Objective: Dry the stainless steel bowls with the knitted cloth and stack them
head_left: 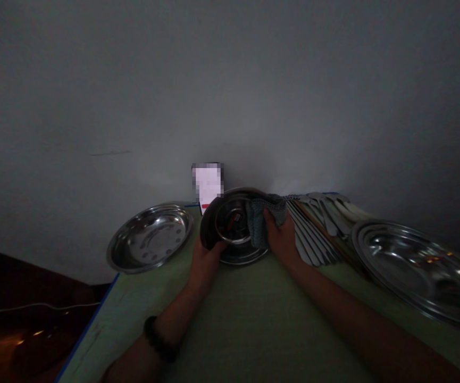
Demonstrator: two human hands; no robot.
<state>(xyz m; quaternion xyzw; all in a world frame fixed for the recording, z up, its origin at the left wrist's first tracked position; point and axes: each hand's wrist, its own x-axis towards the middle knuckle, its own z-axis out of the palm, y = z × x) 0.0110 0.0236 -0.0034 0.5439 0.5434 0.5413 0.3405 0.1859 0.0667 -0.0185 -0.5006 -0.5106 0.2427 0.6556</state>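
Note:
A shiny steel basin is held tilted above the table, its ringed base with a small red and dark marking turned toward me. My left hand grips its lower left rim, thumb over the near side. A grey-green cloth is bunched in my right hand, pressed against the right side of the basin. The fingers of both hands are partly hidden behind the basin and the cloth.
Left on the green table stands a steel basin. A lit phone leans on the wall behind. Several knives, spoons and other cutlery lie in a row at right, beside a large steel dish. A blue edge borders the table.

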